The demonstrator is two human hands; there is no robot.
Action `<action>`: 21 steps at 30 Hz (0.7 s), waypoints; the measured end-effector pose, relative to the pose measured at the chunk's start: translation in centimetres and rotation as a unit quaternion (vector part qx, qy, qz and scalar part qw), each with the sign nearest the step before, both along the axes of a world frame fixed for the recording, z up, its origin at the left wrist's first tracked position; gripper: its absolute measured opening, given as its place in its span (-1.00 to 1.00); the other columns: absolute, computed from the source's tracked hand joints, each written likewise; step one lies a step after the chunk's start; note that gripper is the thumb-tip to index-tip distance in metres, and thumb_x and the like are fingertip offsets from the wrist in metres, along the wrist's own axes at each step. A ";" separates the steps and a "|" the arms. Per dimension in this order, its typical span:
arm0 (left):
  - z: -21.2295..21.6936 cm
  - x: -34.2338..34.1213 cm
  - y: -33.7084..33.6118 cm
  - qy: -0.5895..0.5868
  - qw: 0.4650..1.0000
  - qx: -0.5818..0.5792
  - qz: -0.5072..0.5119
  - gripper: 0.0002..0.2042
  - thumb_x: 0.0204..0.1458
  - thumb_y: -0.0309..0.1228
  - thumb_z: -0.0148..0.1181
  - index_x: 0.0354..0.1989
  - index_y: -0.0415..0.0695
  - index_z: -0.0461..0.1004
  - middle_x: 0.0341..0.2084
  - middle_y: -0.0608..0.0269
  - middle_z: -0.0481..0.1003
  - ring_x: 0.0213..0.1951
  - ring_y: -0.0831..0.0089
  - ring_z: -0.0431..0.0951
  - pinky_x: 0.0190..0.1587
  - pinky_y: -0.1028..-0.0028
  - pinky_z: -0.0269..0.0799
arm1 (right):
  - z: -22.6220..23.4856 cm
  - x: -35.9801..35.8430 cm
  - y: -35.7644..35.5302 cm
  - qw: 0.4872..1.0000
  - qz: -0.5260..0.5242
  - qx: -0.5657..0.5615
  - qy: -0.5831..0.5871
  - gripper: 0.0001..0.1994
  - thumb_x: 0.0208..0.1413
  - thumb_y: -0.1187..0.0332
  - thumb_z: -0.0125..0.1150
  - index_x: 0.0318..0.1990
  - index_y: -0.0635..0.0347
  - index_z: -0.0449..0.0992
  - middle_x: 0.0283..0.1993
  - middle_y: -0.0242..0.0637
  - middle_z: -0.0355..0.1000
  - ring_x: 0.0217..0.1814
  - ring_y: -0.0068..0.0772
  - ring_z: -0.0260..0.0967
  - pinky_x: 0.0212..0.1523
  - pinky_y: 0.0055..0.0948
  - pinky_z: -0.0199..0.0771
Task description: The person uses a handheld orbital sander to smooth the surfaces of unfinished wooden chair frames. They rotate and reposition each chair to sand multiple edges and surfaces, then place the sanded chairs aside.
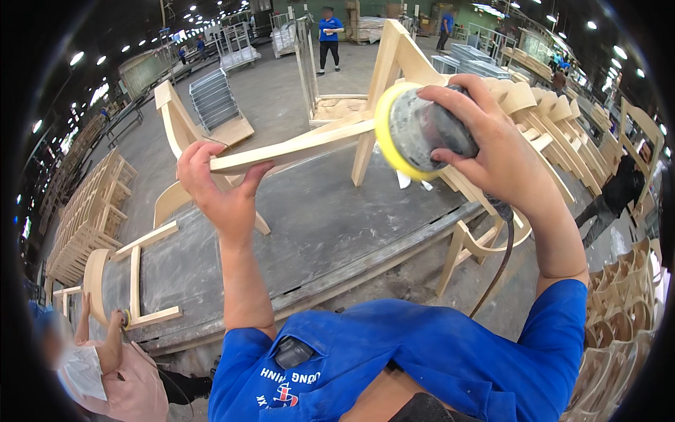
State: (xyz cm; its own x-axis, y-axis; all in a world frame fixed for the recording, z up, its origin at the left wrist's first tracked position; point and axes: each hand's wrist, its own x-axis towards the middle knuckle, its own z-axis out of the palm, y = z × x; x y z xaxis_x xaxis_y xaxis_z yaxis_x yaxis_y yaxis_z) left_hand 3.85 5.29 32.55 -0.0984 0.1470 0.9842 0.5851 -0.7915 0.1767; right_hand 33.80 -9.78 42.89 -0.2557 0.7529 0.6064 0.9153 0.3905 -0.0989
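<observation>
My left hand (pixel 221 186) grips the near end of a pale wooden chair frame (pixel 309 144), holding it up over a grey workbench (pixel 330 211). My right hand (pixel 485 137) is wrapped around a dusty grey orbital sander (pixel 422 130) with a yellow pad. The pad presses sideways against the frame's rail. The sander's cord (pixel 496 271) hangs down past my right forearm.
A person in pink (pixel 105 373) sands another chair frame (pixel 133 281) at the lower left. Stacks of bare chair frames (pixel 88 214) line the left and right edges. More frames (pixel 541 119) crowd the bench's right side. People in blue (pixel 329 39) stand far back.
</observation>
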 end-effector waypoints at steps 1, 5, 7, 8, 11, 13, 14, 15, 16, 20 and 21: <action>0.0 0.0 0.1 -0.001 1.000 -0.002 -0.003 -0.36 -0.44 -0.21 0.61 -0.13 -0.06 0.39 -0.08 0.22 0.35 0.03 0.22 0.32 0.09 0.26 0.23 | 0.1 -0.6 -0.1 1.000 0.002 -0.011 -0.005 -0.36 -0.14 0.45 0.40 0.19 -0.05 0.36 0.19 -0.12 0.20 0.07 0.08 0.36 0.06 -0.19 0.40; -0.1 -0.4 0.1 0.003 1.000 -0.008 -0.005 -0.35 -0.43 -0.19 0.60 -0.11 -0.07 0.39 -0.06 0.19 0.35 0.04 0.20 0.31 0.10 0.22 0.22 | 0.5 -2.3 -0.3 0.999 0.021 -0.024 -0.019 -0.37 -0.15 0.45 0.40 0.18 -0.05 0.37 0.19 -0.14 0.19 0.09 0.05 0.35 0.06 -0.18 0.39; -0.1 -0.8 0.1 0.016 1.000 -0.010 -0.002 -0.34 -0.42 -0.18 0.59 -0.09 -0.07 0.39 -0.05 0.19 0.35 0.05 0.19 0.31 0.10 0.21 0.22 | 0.8 -2.4 -0.3 0.999 0.017 -0.024 -0.018 -0.37 -0.15 0.45 0.40 0.18 -0.04 0.37 0.19 -0.15 0.20 0.11 0.03 0.34 0.07 -0.19 0.38; -0.2 -1.0 0.1 0.015 1.000 -0.005 -0.015 -0.32 -0.39 -0.16 0.57 -0.03 -0.07 0.39 -0.02 0.16 0.35 0.08 0.16 0.30 0.13 0.18 0.21 | 1.1 -2.3 -0.4 0.999 -0.011 -0.030 -0.016 -0.36 -0.16 0.47 0.39 0.18 -0.02 0.37 0.20 -0.15 0.21 0.13 0.01 0.32 0.11 -0.21 0.35; -0.5 -1.3 0.2 0.012 0.999 0.024 -0.028 -0.31 -0.37 -0.21 0.58 0.01 -0.07 0.37 0.03 0.16 0.36 0.11 0.16 0.33 0.18 0.22 0.23 | 1.5 -2.6 -1.1 0.998 -0.050 -0.037 0.003 -0.35 -0.18 0.52 0.38 0.18 0.00 0.37 0.21 -0.14 0.22 0.15 0.04 0.31 0.14 -0.22 0.32; -0.9 -1.3 0.2 0.012 0.999 0.027 -0.024 -0.29 -0.38 -0.22 0.58 0.03 -0.07 0.36 0.05 0.14 0.35 0.13 0.13 0.31 0.21 0.20 0.21 | 1.4 -3.5 -1.6 0.999 -0.009 -0.009 -0.036 -0.35 -0.18 0.53 0.39 0.18 -0.06 0.38 0.15 -0.15 0.23 0.07 0.07 0.35 0.03 -0.15 0.39; -1.1 -1.3 0.2 0.008 0.999 0.029 -0.021 -0.28 -0.39 -0.23 0.58 0.03 -0.07 0.36 0.06 0.14 0.34 0.14 0.13 0.31 0.22 0.19 0.20 | 1.5 -4.0 -2.1 0.999 -0.010 -0.032 -0.035 -0.34 -0.20 0.53 0.40 0.17 -0.05 0.39 0.18 -0.14 0.22 0.11 0.06 0.33 0.06 -0.17 0.38; -1.3 -1.2 0.2 0.005 0.999 0.032 -0.019 -0.28 -0.40 -0.24 0.59 0.03 -0.07 0.36 0.06 0.14 0.34 0.15 0.12 0.30 0.23 0.19 0.19 | 1.5 -4.8 -2.5 0.998 -0.003 -0.046 -0.037 -0.33 -0.22 0.53 0.41 0.17 -0.04 0.40 0.22 -0.14 0.21 0.14 0.05 0.32 0.09 -0.18 0.38; -1.4 -1.2 0.2 -0.004 0.999 0.036 -0.026 -0.26 -0.44 -0.27 0.60 0.02 -0.07 0.36 0.07 0.14 0.34 0.19 0.10 0.27 0.25 0.16 0.17 | 1.3 -5.7 -2.6 0.997 -0.008 -0.031 -0.070 -0.33 -0.24 0.54 0.42 0.16 -0.07 0.41 0.20 -0.15 0.22 0.11 0.04 0.35 0.05 -0.17 0.42; -1.9 -0.9 -0.1 -0.020 0.999 0.038 -0.033 -0.26 -0.47 -0.29 0.60 0.01 -0.05 0.37 0.08 0.15 0.34 0.22 0.03 0.23 0.25 0.11 0.15 | 1.8 -9.2 -2.8 0.990 0.072 -0.052 -0.113 -0.32 -0.25 0.59 0.40 0.15 -0.08 0.42 0.13 -0.16 0.24 0.06 0.00 0.37 0.01 -0.19 0.44; -1.9 -0.8 -0.1 -0.024 0.998 0.040 -0.036 -0.29 -0.44 -0.28 0.59 0.00 -0.04 0.37 0.08 0.15 0.33 0.23 0.01 0.21 0.25 0.08 0.15 | 2.0 -10.0 -2.6 0.987 0.070 -0.053 -0.132 -0.33 -0.25 0.60 0.39 0.14 -0.08 0.43 0.13 -0.15 0.24 0.05 0.01 0.37 0.00 -0.19 0.44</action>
